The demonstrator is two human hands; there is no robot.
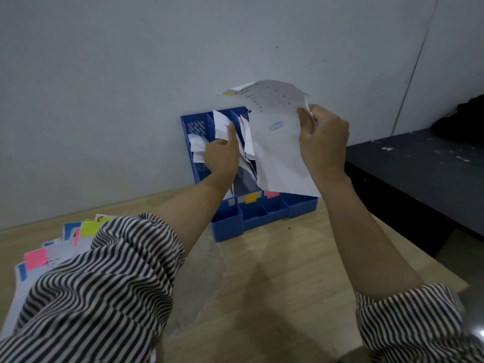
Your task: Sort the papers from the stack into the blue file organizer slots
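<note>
The blue file organizer (262, 218) stands against the wall on the wooden desk, with papers in its upright slots. My right hand (324, 142) grips a white sheet (277, 153) with a blue stamp and a yellow tab, held up in front of the organizer's right slots. My left hand (220, 155) reaches into the slots, its index finger pressing back the filed papers (222, 124) in a middle slot. The paper stack (57, 250), with pink, yellow and blue tabs, lies at the desk's left, partly hidden by my striped sleeve.
Coloured tabs (251, 198) mark the organizer's front, above small open compartments. A black table (419, 174) stands to the right, with a dark object (463, 119) on it. The grey wall (131, 87) is directly behind the organizer. The wooden desk (275, 284) stretches toward me.
</note>
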